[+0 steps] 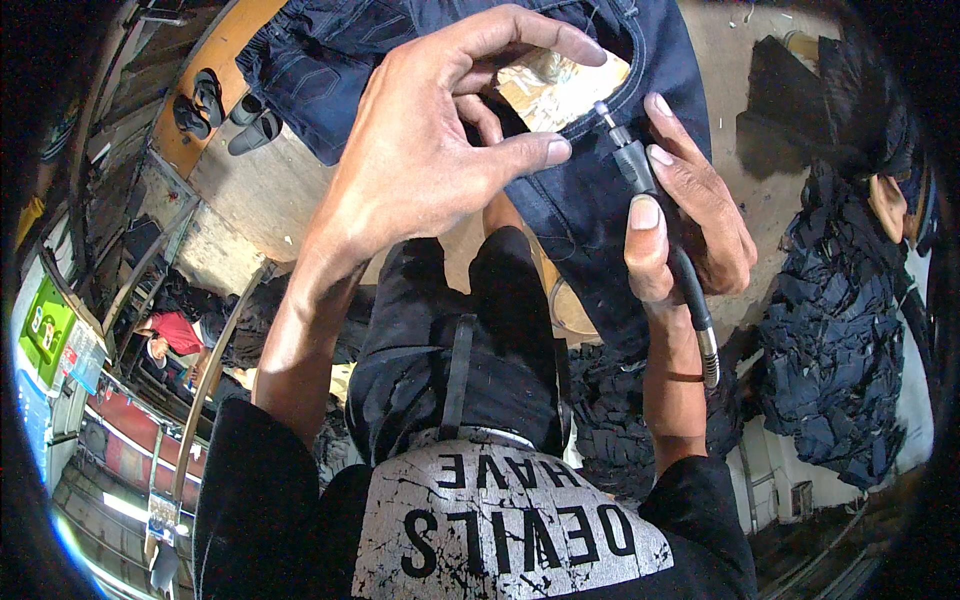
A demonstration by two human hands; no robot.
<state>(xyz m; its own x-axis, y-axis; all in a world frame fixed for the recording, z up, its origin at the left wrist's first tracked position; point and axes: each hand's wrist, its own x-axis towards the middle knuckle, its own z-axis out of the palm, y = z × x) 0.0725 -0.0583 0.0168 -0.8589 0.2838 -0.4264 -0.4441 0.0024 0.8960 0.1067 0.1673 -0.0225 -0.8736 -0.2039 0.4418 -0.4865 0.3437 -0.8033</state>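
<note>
Dark blue jeans (600, 200) lie spread in front of me over my lap. My left hand (440, 150) presses its fingertips on the denim beside a shiny tan patch (550, 90) near a pocket. My right hand (690, 210) grips a black rotary tool handpiece (632, 160) like a pen. Its thin metal tip points at the edge of that patch. A black flexible shaft (695, 310) runs from the handpiece down past my wrist.
A tall pile of dark denim pieces (830, 340) stands to the right. More dark jeans (310, 70) lie at the upper left, with pairs of sandals (215, 105) on a wooden board. A person in a red top (175, 335) sits at the far left.
</note>
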